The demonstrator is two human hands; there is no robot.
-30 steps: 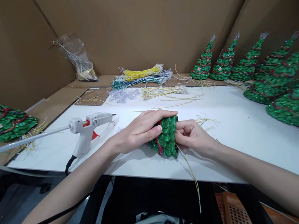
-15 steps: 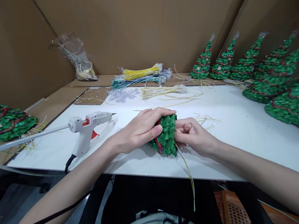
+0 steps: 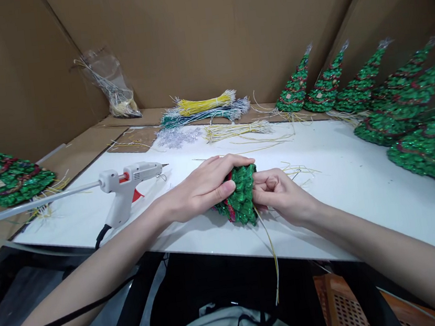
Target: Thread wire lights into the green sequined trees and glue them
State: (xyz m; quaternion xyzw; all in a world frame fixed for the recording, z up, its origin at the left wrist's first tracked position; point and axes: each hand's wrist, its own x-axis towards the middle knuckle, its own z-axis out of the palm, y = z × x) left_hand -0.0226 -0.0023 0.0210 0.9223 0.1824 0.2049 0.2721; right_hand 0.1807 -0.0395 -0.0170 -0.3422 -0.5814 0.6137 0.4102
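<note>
Head view: a small green glitter tree (image 3: pixel 241 198) is held at the near edge of the white counter (image 3: pixel 347 189), just above its surface, between both hands. The left hand (image 3: pixel 200 189) is wrapped over the tree's left side, its fingers (image 3: pixel 236 158) curled across the top and the thumb pressed against the green scales, so the tree is gripped firmly. The right hand (image 3: pixel 280 195) is set against the tree's right side, its fingers closed in a pinch at the tree's edge, where thin yellow wires (image 3: pixel 271 254) are seen to emerge; whether the pinch is on the wires themselves cannot be told. The wires hang down past the counter's front edge.

To the left of the hands, well apart, a white glue gun (image 3: pixel 127 187) is stood on the counter with its nozzle pointed right and a black cord trailing down. At the far side, bundles of yellow, green and silver wires (image 3: pixel 205 109) are laid. Finished green trees (image 3: pixel 387 94) are lined along the right, leaned against the cardboard wall (image 3: pixel 201 27). Another tree (image 3: pixel 3 176) is laid at the far left, and a clear bag (image 3: pixel 110 83) is propped in the corner.
</note>
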